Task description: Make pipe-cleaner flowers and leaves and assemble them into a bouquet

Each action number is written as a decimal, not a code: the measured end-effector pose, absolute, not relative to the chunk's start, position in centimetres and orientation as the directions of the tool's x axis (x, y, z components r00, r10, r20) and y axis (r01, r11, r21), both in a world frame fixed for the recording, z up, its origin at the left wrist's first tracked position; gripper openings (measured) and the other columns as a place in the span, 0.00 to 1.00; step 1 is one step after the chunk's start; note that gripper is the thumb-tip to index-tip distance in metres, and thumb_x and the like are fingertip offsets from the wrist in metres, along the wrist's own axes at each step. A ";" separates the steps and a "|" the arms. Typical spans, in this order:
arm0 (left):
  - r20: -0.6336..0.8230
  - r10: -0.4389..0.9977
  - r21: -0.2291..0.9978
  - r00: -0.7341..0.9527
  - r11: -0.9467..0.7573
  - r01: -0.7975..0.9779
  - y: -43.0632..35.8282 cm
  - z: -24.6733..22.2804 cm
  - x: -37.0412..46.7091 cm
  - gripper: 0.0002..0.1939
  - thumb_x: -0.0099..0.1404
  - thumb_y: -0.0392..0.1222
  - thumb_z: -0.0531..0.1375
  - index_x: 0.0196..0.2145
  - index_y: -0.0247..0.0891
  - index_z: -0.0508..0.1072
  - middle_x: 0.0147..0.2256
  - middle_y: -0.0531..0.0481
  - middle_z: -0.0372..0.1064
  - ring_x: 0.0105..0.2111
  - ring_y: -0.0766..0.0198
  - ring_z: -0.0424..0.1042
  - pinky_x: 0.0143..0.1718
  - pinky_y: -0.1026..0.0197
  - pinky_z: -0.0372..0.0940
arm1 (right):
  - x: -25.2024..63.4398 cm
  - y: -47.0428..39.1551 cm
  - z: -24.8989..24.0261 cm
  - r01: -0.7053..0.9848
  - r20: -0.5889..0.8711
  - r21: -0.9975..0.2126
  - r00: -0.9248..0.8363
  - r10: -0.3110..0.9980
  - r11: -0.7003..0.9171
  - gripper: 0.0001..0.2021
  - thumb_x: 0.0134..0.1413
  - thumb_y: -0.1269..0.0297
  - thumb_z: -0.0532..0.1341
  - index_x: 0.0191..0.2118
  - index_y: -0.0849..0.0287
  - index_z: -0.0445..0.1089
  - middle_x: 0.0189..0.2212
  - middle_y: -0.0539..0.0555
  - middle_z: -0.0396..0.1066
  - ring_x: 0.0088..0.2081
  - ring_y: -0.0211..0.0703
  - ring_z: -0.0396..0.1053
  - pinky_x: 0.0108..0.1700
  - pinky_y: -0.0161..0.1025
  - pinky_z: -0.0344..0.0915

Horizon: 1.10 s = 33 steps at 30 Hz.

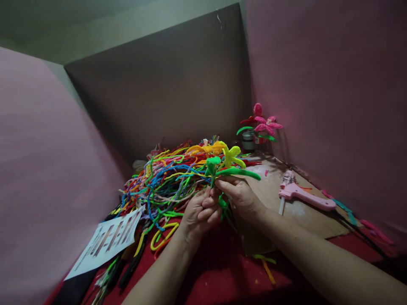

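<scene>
My left hand (203, 208) is closed around the lower stem of a green pipe-cleaner piece (212, 165) with a flared top. Close beside it, my right hand (239, 195) pinches at the base of a long green pipe-cleaner leaf (243, 172) that points right. Just behind the green top are a yellow pipe-cleaner flower (232, 156) and orange petals (206, 149); whether they join the held piece I cannot tell. More green loops (224, 203) hang below my hands, partly hidden.
A large heap of coloured pipe cleaners (168, 173) lies behind my hands. To the right, a pink glue gun (305, 198) rests on a brown board (321, 220). Pink pipe-cleaner flowers (269, 125) stand at the back. A printed sheet (106, 241) lies left on the red cloth (216, 271).
</scene>
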<state>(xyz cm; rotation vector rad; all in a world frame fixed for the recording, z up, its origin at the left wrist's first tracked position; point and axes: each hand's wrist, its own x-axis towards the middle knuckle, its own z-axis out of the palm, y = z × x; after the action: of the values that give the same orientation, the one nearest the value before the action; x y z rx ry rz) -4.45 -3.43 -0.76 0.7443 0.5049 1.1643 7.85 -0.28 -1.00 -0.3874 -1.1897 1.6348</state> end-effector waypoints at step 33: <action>-0.004 0.921 0.783 0.390 0.246 -0.572 -3.4 -0.7 -4.9 0.10 0.64 0.38 0.51 0.28 0.31 0.67 0.15 0.63 0.46 0.08 0.81 0.34 0.08 0.73 0.53 | 8.7 -0.2 -0.1 -0.441 0.336 -0.890 -0.458 0.823 0.118 0.09 0.47 0.61 0.57 0.21 0.58 0.68 0.18 0.49 0.63 0.23 0.37 0.59 0.25 0.34 0.56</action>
<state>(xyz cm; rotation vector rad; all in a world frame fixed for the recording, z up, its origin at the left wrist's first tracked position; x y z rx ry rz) -4.91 -3.38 -0.67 0.7891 0.5281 1.0849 8.74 -0.18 -0.06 -0.4122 -1.3659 1.5585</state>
